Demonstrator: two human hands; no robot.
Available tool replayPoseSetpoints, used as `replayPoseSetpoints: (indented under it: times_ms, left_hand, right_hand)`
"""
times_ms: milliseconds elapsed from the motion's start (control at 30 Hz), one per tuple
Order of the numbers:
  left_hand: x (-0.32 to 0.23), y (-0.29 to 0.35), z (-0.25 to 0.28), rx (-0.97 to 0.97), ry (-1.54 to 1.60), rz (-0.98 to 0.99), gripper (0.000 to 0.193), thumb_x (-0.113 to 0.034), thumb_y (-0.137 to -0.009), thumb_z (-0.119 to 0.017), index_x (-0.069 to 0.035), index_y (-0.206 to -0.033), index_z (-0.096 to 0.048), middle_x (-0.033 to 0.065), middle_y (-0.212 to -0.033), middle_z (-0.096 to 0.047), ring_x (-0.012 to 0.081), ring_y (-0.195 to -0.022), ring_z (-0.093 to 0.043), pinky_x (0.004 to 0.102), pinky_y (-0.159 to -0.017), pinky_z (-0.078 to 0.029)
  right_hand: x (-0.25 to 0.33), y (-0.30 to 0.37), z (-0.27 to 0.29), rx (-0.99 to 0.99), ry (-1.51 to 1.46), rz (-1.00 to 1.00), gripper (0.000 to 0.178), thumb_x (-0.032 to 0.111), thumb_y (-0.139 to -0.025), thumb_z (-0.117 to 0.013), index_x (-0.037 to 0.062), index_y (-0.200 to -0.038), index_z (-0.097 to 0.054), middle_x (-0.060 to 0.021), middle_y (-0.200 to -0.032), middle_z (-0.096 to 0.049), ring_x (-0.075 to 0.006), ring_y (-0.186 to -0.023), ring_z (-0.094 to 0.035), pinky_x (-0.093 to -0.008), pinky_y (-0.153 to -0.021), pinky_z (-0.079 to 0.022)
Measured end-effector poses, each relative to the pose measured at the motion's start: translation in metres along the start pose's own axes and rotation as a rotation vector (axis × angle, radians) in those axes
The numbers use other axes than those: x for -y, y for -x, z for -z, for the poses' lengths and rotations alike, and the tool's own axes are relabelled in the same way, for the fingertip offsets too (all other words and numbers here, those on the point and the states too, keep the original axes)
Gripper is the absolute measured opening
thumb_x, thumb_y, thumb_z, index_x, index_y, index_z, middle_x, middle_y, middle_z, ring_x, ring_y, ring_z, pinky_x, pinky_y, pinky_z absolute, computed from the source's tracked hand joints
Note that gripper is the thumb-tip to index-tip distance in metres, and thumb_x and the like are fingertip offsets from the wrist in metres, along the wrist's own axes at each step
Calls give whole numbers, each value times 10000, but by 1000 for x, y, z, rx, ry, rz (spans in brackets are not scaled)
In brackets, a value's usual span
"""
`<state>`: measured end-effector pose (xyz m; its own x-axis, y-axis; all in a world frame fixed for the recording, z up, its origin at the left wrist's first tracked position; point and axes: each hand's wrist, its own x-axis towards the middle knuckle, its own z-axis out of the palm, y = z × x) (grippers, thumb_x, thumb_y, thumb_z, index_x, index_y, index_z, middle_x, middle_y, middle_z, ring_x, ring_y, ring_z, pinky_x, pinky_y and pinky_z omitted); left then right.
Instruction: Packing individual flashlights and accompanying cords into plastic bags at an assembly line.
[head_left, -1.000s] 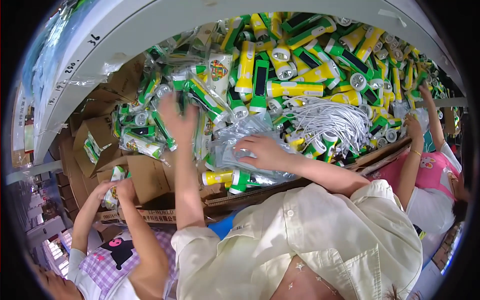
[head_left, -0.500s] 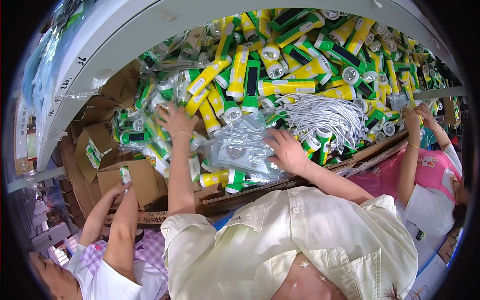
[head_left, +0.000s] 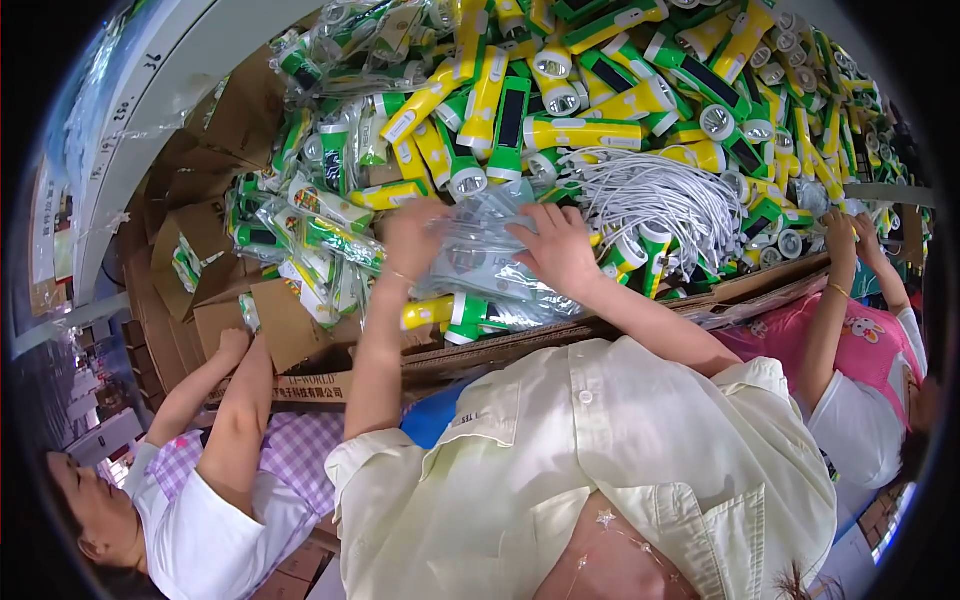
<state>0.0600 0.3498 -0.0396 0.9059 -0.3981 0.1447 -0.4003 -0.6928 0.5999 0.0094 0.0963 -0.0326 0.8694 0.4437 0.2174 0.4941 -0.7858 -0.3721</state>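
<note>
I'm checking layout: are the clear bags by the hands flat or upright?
Lying flat: the clear bags form a low, overlapping pile, the right hand at its edge.

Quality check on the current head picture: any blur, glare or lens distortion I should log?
Head view: the left hand is blurred, while the right hand looks sharper; head view: glare streaks the clear bags; head view: the pale beam bends toward the rim, and the corners fall to black.
</note>
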Motion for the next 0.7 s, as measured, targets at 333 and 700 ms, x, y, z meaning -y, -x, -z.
replayPoseSetpoints:
  times_ms: [333,700]
  left_hand:
    - [-42,24,-52,94,-98,158,284,-135,-642,-758,-49,-851,-585,80,-764,-595,283,-729,-582,364,-670,-458]
    - [-79,15,-16,453,75,278,484,-342,-613,-783,-98,-1004,-637,130,-897,-663,307,-852,-634,381,-762,-487]
  right_hand:
    - [2,-6,-16,-4,20,61,240,216,-671,-700,162,-895,-632,-16,-1015,-539,-198,-993,-500,-421,-862,-352]
    - [-6,8,38,-265,-196,318,116,140,-653,-640,176,-762,-657,55,-773,-601,-141,-729,-590,-340,-755,-439]
